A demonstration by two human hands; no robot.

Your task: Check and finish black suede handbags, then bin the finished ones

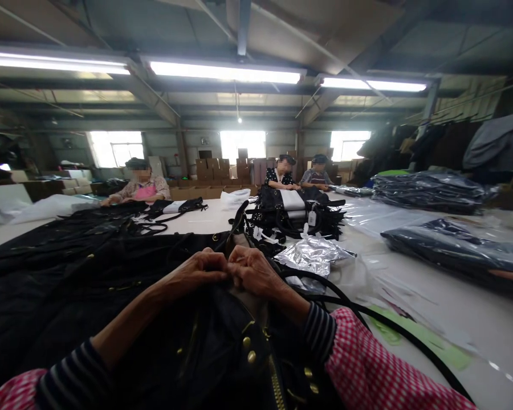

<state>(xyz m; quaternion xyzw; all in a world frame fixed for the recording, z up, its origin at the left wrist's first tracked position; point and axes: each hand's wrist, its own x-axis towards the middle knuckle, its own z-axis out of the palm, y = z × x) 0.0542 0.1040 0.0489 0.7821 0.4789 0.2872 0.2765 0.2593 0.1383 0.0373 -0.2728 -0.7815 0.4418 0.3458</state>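
Observation:
In front of me lies a black jacket [214,347] with a brass-coloured zip, round gold snaps and a greyish-brown lining. My left hand [203,266] is closed in a pinch at the jacket's upper edge, by the lining. Right against it, my right hand [254,270] also pinches the edge, fingers curled. The small part between the fingertips is hidden. A long black strap [367,310] curves out from under my right forearm. More black garments [60,262] with gold fittings are heaped to the left.
Beyond my hands, black items with white wraps [291,204] and tags are stacked beside crumpled clear plastic [314,256]. Bagged dark garments [436,191] lie to the right. Part of another person's hand [511,277] shows at the right edge. Several people sit across the white table [196,219].

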